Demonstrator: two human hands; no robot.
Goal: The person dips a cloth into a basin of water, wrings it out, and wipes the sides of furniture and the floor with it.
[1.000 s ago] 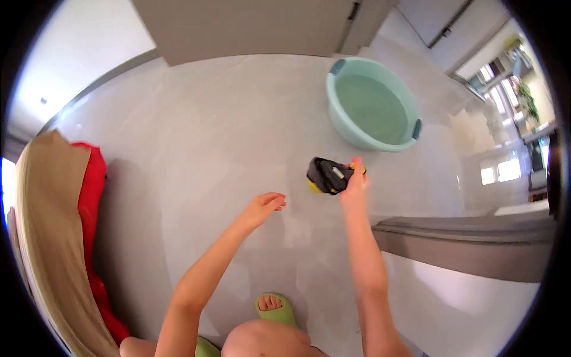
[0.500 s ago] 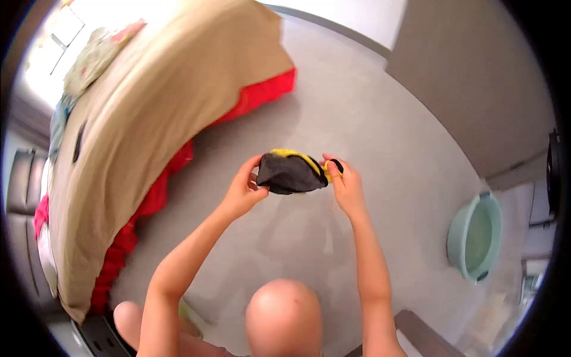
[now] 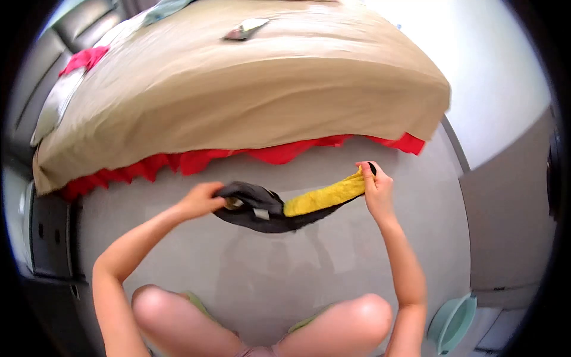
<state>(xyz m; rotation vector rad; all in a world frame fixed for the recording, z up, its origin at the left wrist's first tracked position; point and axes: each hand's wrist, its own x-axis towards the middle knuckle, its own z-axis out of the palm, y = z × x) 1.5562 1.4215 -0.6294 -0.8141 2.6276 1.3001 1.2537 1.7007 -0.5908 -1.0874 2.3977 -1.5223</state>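
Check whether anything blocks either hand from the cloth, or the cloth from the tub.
Nothing visible is between the cloth and either hand: the left hand grips the dark end, the right hand the yellow end. Toward the tub, the right forearm crosses the direct line in this view.

Totals one black-and-yellow cloth (image 3: 256, 208), two bare hands (image 3: 201, 201) (image 3: 379, 189), two bent knees (image 3: 156, 303) (image 3: 370, 315), one tan-covered bed (image 3: 238, 101) and one pale-green plastic tub (image 3: 439, 321).

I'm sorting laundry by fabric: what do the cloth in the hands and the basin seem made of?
The cloth: probably soft textile, dark matte with a fuzzy yellow side, sagging between the grips. The basin: likely smooth plastic, given its even pale-green, rigid molded rim.
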